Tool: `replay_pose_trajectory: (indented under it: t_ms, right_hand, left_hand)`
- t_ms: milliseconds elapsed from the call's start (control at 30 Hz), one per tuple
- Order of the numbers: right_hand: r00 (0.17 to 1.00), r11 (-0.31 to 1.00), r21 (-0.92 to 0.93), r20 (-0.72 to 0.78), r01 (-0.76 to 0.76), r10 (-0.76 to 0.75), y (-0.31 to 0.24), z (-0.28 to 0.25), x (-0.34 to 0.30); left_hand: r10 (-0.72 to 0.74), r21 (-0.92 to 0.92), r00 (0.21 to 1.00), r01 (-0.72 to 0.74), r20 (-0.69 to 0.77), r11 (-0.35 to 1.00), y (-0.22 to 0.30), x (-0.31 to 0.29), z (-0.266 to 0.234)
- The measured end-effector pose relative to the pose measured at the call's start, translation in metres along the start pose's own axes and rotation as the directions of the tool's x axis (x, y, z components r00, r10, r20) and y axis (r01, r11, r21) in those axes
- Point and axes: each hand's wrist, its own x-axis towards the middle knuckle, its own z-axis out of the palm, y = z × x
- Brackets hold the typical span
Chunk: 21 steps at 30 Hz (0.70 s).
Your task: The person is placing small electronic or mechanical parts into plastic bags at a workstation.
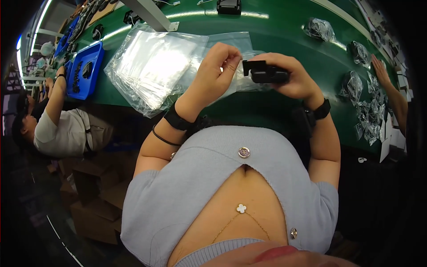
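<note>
My right hand point(299, 80) is wrapped round a small black device point(270, 76) with a square, flat black piece at its left end. My left hand point(215, 71) is just left of the device, its thumb and index finger pinched together; whatever lies between the fingertips is too small to make out. A loose pile of clear plastic bags point(153, 69) lies on the green table point(275, 33) to the left of my left hand and partly under it. Clear plastic point(245, 83) also shows beneath and between my hands.
A metal post point(147, 13) stands on the table behind the bags. At left is a blue tray point(98, 62) with small black parts, beside a seated co-worker point(66, 129). Several bagged items point(320, 29) lie at right, near another person's hand point(380, 71). A black object point(229, 6) sits at the back.
</note>
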Motion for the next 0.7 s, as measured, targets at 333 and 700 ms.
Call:
replay_pose_trajectory:
  t_ms: [333, 700]
  right_hand:
    - [0.909, 0.932, -0.219, -0.368, -0.289, 0.195, 0.029, 0.045, 0.006]
    - [0.845, 0.942, 0.123, -0.418, -0.311, 0.333, 0.033, 0.042, 0.024]
  left_hand:
    - [0.341, 0.272, 0.931, -0.365, 0.132, 0.891, 0.015, 0.004, 0.013]
    - [0.403, 0.180, 0.893, -0.438, 0.203, 0.881, 0.028, 0.018, 0.037]
